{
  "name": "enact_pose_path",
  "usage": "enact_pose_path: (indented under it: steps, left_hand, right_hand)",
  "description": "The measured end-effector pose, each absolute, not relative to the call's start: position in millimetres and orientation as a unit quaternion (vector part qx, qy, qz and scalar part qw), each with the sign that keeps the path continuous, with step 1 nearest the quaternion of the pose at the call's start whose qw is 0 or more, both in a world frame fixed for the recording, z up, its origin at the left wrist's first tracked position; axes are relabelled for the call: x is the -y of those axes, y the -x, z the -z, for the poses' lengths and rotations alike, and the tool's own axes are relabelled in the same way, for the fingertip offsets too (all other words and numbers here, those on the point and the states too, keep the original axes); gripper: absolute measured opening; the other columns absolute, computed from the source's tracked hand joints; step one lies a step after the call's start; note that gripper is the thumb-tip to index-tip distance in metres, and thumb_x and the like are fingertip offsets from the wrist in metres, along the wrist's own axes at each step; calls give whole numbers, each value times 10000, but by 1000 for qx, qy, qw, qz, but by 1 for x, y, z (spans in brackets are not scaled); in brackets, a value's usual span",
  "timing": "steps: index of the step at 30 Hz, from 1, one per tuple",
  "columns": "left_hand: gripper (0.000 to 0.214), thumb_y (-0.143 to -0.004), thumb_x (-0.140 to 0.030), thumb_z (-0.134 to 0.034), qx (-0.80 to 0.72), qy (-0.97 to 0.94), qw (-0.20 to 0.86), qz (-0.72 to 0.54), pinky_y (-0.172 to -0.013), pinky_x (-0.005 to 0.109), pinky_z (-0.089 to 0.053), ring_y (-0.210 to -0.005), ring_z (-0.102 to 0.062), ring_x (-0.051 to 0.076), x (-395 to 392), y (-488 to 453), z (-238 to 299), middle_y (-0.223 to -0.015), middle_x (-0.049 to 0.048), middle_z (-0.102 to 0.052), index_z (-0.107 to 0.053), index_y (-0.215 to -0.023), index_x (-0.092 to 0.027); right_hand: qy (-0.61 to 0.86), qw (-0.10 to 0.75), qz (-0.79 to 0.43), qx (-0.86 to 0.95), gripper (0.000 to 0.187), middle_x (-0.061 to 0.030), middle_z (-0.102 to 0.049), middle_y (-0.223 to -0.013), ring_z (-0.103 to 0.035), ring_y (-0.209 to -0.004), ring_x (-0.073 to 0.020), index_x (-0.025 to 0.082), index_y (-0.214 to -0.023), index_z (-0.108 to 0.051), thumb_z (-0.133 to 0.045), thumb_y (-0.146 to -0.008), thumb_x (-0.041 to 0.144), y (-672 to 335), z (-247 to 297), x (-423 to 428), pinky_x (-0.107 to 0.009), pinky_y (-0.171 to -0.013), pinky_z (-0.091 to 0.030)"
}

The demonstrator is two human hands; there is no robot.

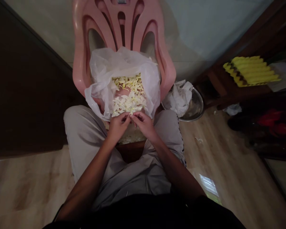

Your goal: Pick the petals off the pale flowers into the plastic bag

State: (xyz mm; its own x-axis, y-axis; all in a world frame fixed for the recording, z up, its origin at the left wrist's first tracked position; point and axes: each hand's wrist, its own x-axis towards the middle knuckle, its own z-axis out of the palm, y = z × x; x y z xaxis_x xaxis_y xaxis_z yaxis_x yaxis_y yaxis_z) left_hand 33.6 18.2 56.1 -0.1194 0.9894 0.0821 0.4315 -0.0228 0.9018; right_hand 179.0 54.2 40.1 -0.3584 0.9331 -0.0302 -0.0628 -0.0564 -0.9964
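Observation:
My left hand (119, 125) and my right hand (144, 123) meet at the near edge of the chair seat. Fingers and thumbs of both are closed in a pinch around a small white flower (131, 113), partly covered by the fingertips. Just beyond them, white flower petals or buds (128, 103) lie in a loose heap inside an opened, translucent plastic bag (150, 86). Yellower ones (133, 82) lie toward its back. The bag rests on the seat of a pink plastic chair (165, 71).
Right of the chair, a metal basin (197, 109) on the floor holds a crumpled white bag (180, 97). A yellow ridged object (251, 71) sits on a low wooden shelf (220, 79). A dark panel (26, 82) stands at left. My knees flank the seat.

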Motion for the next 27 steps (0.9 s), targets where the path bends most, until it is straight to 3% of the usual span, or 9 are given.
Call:
enact_pose_path:
  steps: [18,27]
  left_hand:
    - [249,-937,-369,-541,-639,-562,303,-429,-659,245,-490,-688,-657,154,-18,-37,-61,-742,-11,-730,-718,-875,-205]
    - [255,-944,-410,-527,-675,-383,320,-544,-584,240,-511,-584,-656,138,-25,-26,-48,-757,10,-739,-647,-854,-204]
  right_hand:
    - [391,384,-613,569,310,34,-587,-650,-572,-620,-152,245,-902,-617,-601,-892,554,-179,-38,-53,-303,-668,-479]
    - [490,442,-549,513,179,65,-513,-558,-488,-524,-125,236,-828,-541,-571,-877,405,-189,-33,-64,-265,-565,-400]
